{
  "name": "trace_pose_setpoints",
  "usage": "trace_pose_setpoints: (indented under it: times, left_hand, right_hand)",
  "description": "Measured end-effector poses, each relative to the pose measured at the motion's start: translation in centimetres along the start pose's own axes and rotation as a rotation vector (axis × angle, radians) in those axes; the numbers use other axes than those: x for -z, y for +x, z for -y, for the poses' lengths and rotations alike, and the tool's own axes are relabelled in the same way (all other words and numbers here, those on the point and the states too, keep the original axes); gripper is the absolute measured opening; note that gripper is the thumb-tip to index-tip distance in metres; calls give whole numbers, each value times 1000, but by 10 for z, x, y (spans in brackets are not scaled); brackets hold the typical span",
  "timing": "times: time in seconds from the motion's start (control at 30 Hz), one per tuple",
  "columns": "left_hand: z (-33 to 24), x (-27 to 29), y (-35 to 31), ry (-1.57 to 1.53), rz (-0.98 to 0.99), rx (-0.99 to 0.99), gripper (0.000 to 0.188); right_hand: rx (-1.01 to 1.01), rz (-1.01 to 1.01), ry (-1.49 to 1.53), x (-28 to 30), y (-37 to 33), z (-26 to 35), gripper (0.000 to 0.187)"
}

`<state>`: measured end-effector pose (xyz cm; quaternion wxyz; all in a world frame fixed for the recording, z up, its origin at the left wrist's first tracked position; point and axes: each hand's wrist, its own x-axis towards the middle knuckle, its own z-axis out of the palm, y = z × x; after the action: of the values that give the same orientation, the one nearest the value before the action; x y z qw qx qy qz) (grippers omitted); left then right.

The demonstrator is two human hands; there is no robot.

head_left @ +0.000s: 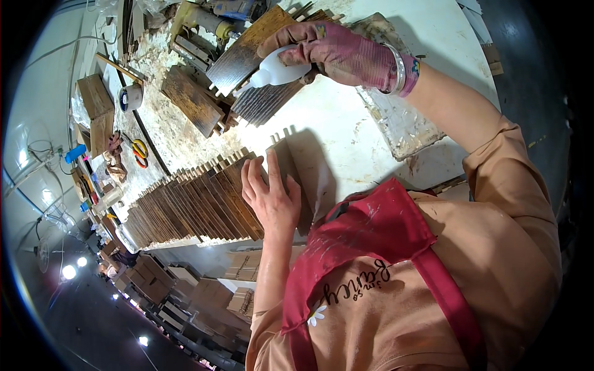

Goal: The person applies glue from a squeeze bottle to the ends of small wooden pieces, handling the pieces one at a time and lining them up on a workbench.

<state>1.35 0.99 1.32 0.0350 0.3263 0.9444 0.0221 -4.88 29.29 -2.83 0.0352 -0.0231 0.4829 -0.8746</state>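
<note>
My right hand (343, 55), in a stained purple-pink glove, is closed around a white squeeze bottle (279, 67). The bottle is tilted, its nozzle pointing down and left, over dark wooden boards (266, 102) with pale dowels at their ends. My left hand (272, 201) is bare, with fingers spread against the near right end of a long row of dark wooden slats (198, 207). Pale dowels stick out along the far edge of that row. A brownish slat (294, 176) stands on edge just right of my left fingers.
Scissors with orange and yellow handles (140, 153) lie left on the white worktable (346, 157), near a small round container (130, 98). Behind the boards is a power tool (204, 21). A glue-crusted slab (396, 123) lies under my right forearm. Cardboard boxes (151, 278) stand below left.
</note>
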Motion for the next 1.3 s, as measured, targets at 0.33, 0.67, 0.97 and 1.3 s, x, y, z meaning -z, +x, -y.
trace_pose_setpoints:
  times: [0.33, 0.67, 0.97, 1.3]
  left_hand:
    - [1, -2, -21, -312, -162, 191, 82]
    - [-13, 0, -35, -351, -41, 262, 59]
    - [19, -6, -42, -610, -9, 466, 56]
    - [9, -8, -48, -756, -108, 577, 55]
  right_hand:
    - [38, -4, 92, 13, 7, -12, 31]
    - [127, 57, 79, 12, 5, -11, 39]
    - [66, 47, -33, 3, 1, 1, 37]
    - [4, 30, -184, 2, 0, 3, 41]
